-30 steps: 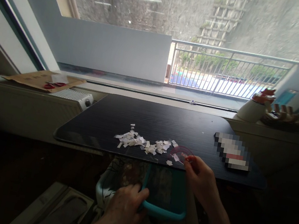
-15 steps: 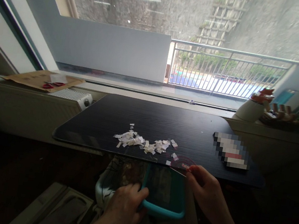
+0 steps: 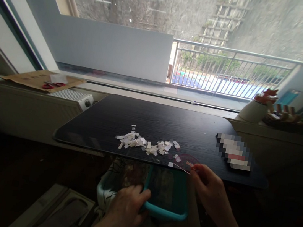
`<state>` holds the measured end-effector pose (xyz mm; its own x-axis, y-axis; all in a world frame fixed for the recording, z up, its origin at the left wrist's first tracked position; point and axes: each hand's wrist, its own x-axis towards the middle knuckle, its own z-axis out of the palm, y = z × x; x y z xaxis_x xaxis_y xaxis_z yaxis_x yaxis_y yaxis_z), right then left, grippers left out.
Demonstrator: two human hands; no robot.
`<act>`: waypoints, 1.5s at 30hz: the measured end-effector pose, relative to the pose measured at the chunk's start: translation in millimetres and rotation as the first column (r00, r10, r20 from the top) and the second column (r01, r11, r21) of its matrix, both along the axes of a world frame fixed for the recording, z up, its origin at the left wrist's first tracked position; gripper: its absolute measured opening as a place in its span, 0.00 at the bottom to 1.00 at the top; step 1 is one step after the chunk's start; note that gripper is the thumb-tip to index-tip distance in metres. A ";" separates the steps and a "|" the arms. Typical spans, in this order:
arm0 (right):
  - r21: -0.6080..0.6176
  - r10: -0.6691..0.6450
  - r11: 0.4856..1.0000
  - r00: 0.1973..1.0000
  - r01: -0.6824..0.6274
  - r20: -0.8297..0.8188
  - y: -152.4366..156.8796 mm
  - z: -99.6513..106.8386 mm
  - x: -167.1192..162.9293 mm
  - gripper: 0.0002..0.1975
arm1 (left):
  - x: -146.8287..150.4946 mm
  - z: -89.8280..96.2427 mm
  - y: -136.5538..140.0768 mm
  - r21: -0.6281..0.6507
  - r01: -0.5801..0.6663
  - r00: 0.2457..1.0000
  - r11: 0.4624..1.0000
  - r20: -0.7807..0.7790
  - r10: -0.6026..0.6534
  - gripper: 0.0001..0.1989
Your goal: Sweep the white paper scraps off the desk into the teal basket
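My left hand (image 3: 128,204) is closed on the near left rim of a teal plastic container (image 3: 165,211), which sits below the table's front edge. In a pinch, my right hand (image 3: 209,183) holds a thin, clear, pink-tinted plastic piece (image 3: 180,164) with a curved outline and one straight edge. That piece is over the front edge of the black table, beside a few loose scraps. A spread of small white paper scraps (image 3: 132,141) lies to its left on the tabletop. What is inside the container is too dark to make out.
The black table (image 3: 156,118) stands against the window sill. A blurred-out flat object (image 3: 233,152) lies at its right end. Red-handled scissors (image 3: 53,85) rest on brown paper (image 3: 26,79) at left. A white pot (image 3: 253,109) stands on the sill; an open box (image 3: 65,211) is below left.
My right hand has lifted slightly, and the clear plastic piece has moved up and farther over the tabletop. My left hand stays on the container's rim.
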<state>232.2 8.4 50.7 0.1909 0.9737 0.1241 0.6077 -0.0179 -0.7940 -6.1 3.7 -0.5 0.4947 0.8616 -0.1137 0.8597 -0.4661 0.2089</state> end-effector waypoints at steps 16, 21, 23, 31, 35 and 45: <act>0.098 0.012 0.994 0.947 -0.045 0.321 22.8 8.9 -0.9 0.16 | 13.2 44.4 -11.8 -0.108 0.255 0.957 0.961 0.171 -0.235 0.09; 0.076 0.092 0.989 0.927 -0.128 0.363 32.8 10.2 -2.0 0.16 | 18.9 38.2 -6.6 -0.095 0.272 0.955 0.958 0.147 -0.257 0.09; 0.057 0.129 0.986 0.932 -0.158 0.339 27.7 9.9 0.3 0.16 | 20.6 36.2 -6.4 -0.096 0.279 0.953 0.955 0.152 -0.263 0.10; 0.070 0.135 0.984 0.945 -0.163 0.298 17.3 8.5 -1.8 0.17 | 30.5 43.4 -8.0 -0.114 0.302 0.934 0.946 0.235 -0.270 0.11; 0.050 0.164 0.981 0.937 -0.188 0.308 14.0 7.2 -4.2 0.16 | 30.8 44.7 -7.3 -0.137 0.296 0.938 0.945 0.230 -0.261 0.11; 0.100 0.042 0.993 0.975 -0.065 0.219 15.9 5.7 16.4 0.16 | 9.0 45.9 -9.0 -0.099 0.198 0.955 0.975 0.244 -0.169 0.08</act>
